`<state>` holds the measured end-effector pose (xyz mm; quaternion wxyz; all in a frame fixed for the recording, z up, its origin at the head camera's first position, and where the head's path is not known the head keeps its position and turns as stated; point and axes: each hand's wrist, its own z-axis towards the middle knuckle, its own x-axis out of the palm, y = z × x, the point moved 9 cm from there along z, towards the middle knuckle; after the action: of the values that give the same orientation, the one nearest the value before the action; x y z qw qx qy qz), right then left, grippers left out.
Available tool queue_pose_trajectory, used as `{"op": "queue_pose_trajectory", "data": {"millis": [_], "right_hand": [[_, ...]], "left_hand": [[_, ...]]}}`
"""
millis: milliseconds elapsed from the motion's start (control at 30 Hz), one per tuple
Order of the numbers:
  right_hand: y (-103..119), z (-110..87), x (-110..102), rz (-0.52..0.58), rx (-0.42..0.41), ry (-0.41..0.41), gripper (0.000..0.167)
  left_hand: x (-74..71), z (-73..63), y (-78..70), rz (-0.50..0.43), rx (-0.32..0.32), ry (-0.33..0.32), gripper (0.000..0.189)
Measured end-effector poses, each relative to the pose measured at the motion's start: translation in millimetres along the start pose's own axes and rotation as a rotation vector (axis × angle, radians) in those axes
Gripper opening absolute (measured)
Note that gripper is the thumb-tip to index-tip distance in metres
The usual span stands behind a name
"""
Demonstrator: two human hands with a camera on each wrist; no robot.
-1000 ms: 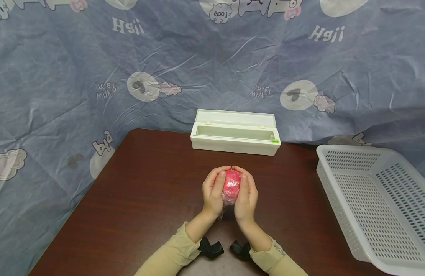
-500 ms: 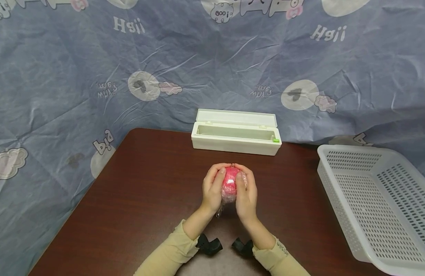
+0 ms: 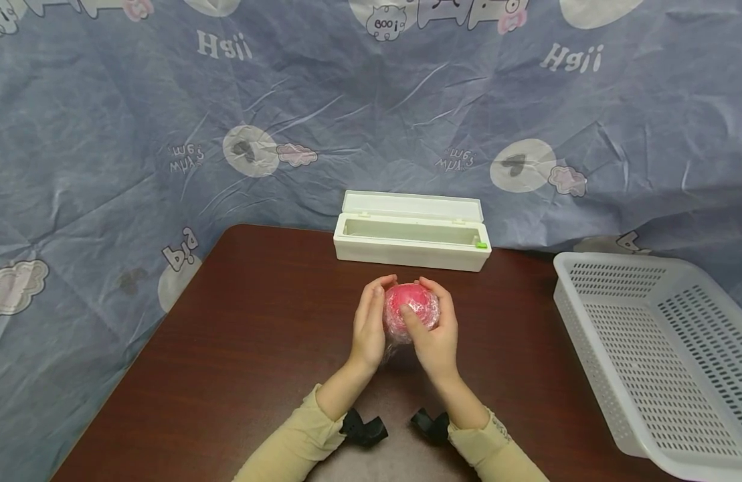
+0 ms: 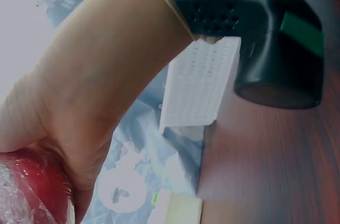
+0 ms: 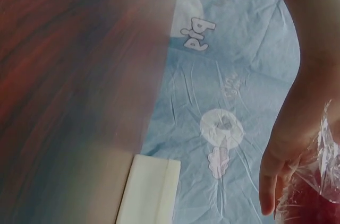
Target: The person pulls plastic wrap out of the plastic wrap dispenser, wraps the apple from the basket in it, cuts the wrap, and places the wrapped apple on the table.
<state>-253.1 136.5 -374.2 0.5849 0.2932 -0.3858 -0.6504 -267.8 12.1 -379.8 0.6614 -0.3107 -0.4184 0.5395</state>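
A round pink-red ball-like thing (image 3: 402,299), wrapped in crinkled clear film, is held up between both hands over the table. My right hand (image 3: 438,338) grips its right side, thumb across the front and fingers behind. The left hand (image 3: 368,328) cups its left side, with the thumb upright along the edge and fingertips curving in at the back. In the left wrist view, red surface and shiny film (image 4: 32,187) show against the left palm. Loose film (image 5: 325,155) stands up beside the right hand in its wrist view.
A long white box (image 3: 409,254) with its lid raised and a green piece at one end stands at the table's back. A white perforated basket (image 3: 587,355) is at the right. Printed blue cloth (image 3: 358,134) hangs behind the brown table (image 3: 256,321).
The right hand has shifted slightly right and turned the wrapped ball, showing more of its top. The left thumb has moved off its front to the side.
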Motion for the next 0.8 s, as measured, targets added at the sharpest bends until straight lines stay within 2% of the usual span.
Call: {"op": "queue_pose_trajectory", "data": {"millis": [100,200,267,400,533,800], "right_hand": [[0.5,3.8,-8.0,-0.001,0.008,-0.044,0.05],[-1.1,7.5,-14.7,0.023,0.043,-0.075,0.044],[-3.0,9.4,-17.6,0.048,0.069,-0.077,0.042],[-4.8,12.0,-20.3,0.065,0.093,-0.067,0.04],[-2.7,13.3,-20.8,0.063,0.087,-0.048,0.036],[4.1,15.8,-14.7,0.073,0.021,0.079,0.038]], "left_hand": [[3.1,-1.2,-2.4,0.018,0.017,0.026,0.035],[8.8,-2.4,-5.7,0.029,0.035,0.083,0.031],[12.8,-3.3,-9.5,0.047,0.046,0.123,0.034],[19.0,-4.9,-26.1,0.079,0.077,0.177,0.045],[20.8,-5.1,-37.8,0.105,0.1,0.181,0.05],[13.3,-1.3,-35.8,0.094,0.106,0.098,0.048]]}}
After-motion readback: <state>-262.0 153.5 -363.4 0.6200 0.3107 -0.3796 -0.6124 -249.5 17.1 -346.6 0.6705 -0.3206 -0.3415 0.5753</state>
